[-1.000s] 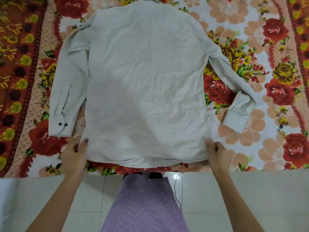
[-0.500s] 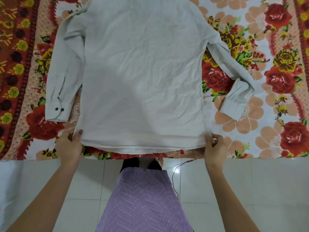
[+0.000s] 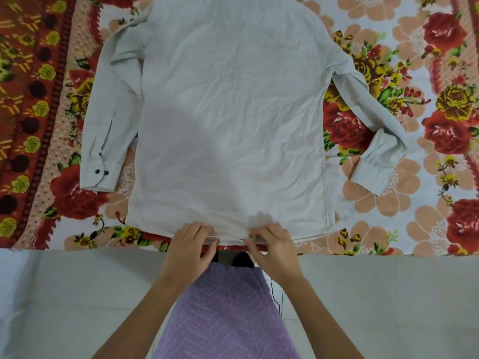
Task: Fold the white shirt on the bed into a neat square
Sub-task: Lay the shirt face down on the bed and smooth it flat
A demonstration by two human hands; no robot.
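Observation:
The white shirt (image 3: 230, 120) lies flat on its front on the flowered bedsheet (image 3: 388, 198), hem toward me, collar end cut off by the top edge. Its left sleeve (image 3: 103, 130) runs down beside the body, cuff with two dark buttons. Its right sleeve (image 3: 373, 130) angles outward with the cuff bent. My left hand (image 3: 190, 248) and my right hand (image 3: 272, 246) sit close together at the middle of the hem, fingers pinching the fabric edge. A small bump of cloth rises just above my right hand.
The bed's near edge (image 3: 77, 248) runs across the view just below the hem. Pale tiled floor (image 3: 388, 307) lies under it. My purple patterned garment (image 3: 223, 320) fills the bottom centre. A red and brown border of the sheet (image 3: 31, 112) covers the left side.
Both hands have slid inward along the hem from its two corners to its middle. The view has shifted, so the shirt sits higher in the frame.

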